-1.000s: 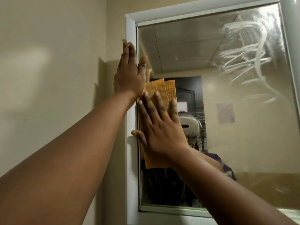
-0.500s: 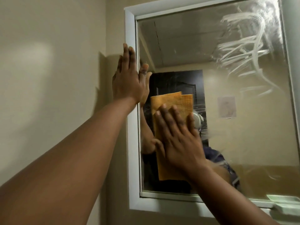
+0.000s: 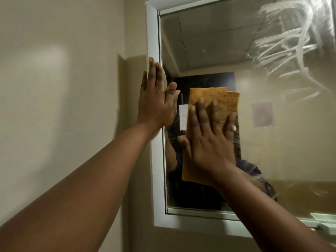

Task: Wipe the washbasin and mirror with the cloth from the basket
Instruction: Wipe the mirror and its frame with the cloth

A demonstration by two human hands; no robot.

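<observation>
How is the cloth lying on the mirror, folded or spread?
Folded: the cloth shows two offset layers at its top right corner under the right hand.

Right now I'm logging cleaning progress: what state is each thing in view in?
mirror: smeared with white streaks at upper right, not yet wiped there.
cloth: folded, flat against the glass.
right hand: fingers straight, pressing the cloth.
left hand: flat, fingers straight, resting on the frame.
frame: white, fixed to the wall.

left hand [image 3: 156,104] flat, fingers straight | right hand [image 3: 209,140] flat, fingers spread
</observation>
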